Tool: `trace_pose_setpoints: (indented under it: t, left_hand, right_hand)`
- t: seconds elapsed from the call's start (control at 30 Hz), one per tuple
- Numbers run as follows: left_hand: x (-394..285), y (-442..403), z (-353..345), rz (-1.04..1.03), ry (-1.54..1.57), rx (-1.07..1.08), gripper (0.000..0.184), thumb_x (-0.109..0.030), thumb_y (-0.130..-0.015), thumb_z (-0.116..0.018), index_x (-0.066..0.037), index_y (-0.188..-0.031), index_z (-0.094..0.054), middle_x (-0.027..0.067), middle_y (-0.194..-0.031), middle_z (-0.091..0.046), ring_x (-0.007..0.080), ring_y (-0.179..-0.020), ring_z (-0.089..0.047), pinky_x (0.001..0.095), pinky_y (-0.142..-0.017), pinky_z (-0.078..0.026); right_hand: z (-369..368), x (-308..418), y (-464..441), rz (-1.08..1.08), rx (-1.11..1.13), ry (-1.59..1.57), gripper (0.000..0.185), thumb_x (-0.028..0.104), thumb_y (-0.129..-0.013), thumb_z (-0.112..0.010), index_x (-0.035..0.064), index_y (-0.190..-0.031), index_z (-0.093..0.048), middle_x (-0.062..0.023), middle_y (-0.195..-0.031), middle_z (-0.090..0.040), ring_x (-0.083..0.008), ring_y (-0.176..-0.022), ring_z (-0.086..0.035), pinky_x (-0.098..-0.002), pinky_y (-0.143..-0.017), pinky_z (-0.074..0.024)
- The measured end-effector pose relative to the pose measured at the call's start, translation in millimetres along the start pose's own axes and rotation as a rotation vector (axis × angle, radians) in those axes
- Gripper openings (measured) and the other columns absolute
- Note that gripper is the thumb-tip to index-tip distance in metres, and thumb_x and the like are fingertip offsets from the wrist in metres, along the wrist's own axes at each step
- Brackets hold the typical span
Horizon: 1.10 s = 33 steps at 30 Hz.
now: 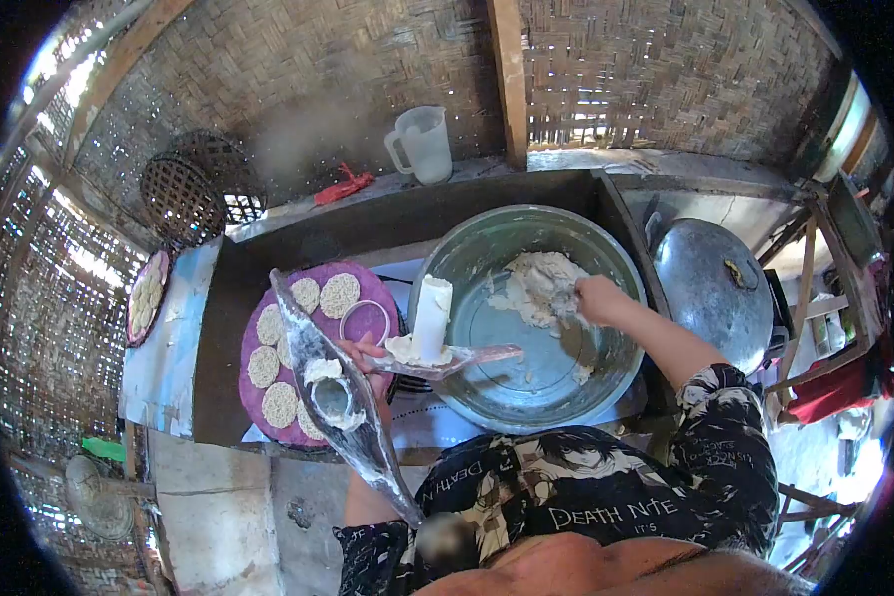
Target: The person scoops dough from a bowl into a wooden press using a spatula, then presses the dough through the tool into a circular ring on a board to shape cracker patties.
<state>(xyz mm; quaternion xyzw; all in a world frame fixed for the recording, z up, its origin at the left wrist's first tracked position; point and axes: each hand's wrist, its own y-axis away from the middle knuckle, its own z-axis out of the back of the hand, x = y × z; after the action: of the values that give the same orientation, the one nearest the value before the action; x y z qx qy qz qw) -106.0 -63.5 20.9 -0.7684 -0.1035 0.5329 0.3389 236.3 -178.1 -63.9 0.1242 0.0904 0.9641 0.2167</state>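
My right hand (598, 301) reaches into a large green basin (487, 392), its fingers closed at the edge of a pile of pale dough (540, 286). My left hand (366, 360) is wrapped round a wooden press at the middle. One long arm (308, 348) of the press has a round, dough-smeared hole, and the other arm (467, 356) carries an upright white cylinder (432, 320) with dough round its base. Beneath and left of the press, a purple round mat (253, 387) holds several flat textured discs (340, 294) and a thin white ring (366, 306).
A translucent jug (425, 145) and a red bag (344, 186) stand on the back ledge. Right of the basin is a large metal lid (713, 288). Woven baskets (182, 199) lean at the left, near another disc-covered tray (148, 296). Dark raised walls (407, 211) surround the work area.
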Motion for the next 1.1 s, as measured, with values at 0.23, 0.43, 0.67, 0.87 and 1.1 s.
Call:
trace_pose_setpoints:
  t: [0.23, 0.43, 0.67, 0.87, 1.1]
  left_hand:
    - [12.3, 2.5, 4.2, 0.042, 0.05, 0.074, 0.039, -0.028, -0.073, -0.07, -0.006, -0.093, -0.044, 0.0027, -0.08, -0.041, 0.02, -0.076, -0.053, 0.0435, -0.083, -0.042]
    - [12.9, 2.6, 21.0, 0.059, 0.088, 0.048, 0.033, -0.02, -0.072, -0.07, -0.006, -0.09, -0.046, 0.0031, -0.079, -0.045, 0.0199, -0.075, -0.054, 0.0409, -0.079, -0.045]
    - [5.6, 4.9, 26.7, 0.075, 0.091, 0.017, 0.027, -0.011, -0.071, -0.07, -0.005, -0.086, -0.049, 0.0035, -0.078, -0.05, 0.0199, -0.075, -0.056, 0.0379, -0.074, -0.048]
    - [3.7, 0.2, 15.1, 0.084, 0.102, 0.012, 0.024, -0.003, -0.069, -0.07, -0.005, -0.083, -0.051, 0.0038, -0.078, -0.054, 0.0198, -0.075, -0.058, 0.0353, -0.07, -0.051]
    - [-10.1, 4.7, 7.4, 0.079, 0.091, 0.084, 0.033, -0.019, -0.073, -0.071, -0.005, -0.091, -0.047, 0.0023, -0.079, -0.044, 0.0178, -0.076, -0.053, 0.034, -0.067, -0.046]
  right_hand:
    - [-45.0, 0.6, -20.9, -0.036, -0.086, 0.053, 0.014, 0.006, -0.072, -0.052, -0.0014, -0.08, -0.061, -0.0237, -0.084, -0.061, -0.0362, -0.079, -0.061, -0.0422, -0.071, -0.0497]
    - [-106.8, -1.7, -57.9, -0.072, -0.116, 0.004, 0.02, 0.012, -0.067, -0.06, -0.0016, -0.083, -0.063, -0.0226, -0.083, -0.062, -0.0363, -0.08, -0.061, -0.0404, -0.076, -0.0496]
    - [-165.1, -15.6, -79.5, -0.042, -0.134, -0.106, 0.024, 0.022, -0.07, -0.063, -0.0018, -0.069, -0.063, -0.024, -0.073, -0.06, -0.0378, -0.072, -0.06, -0.0433, -0.068, -0.0484]
    - [-161.6, -0.9, -65.7, -0.161, -0.094, -0.255, 0.026, 0.026, -0.078, -0.059, 0.0004, -0.074, -0.064, -0.0211, -0.072, -0.061, -0.0375, -0.07, -0.06, -0.043, -0.066, -0.0476]
    - [-167.9, 12.7, -68.0, -0.101, 0.29, -0.339, 0.034, 0.035, -0.079, -0.062, 0.0008, -0.074, -0.063, -0.015, -0.063, -0.061, -0.0296, -0.059, -0.061, -0.0394, -0.06, -0.0493]
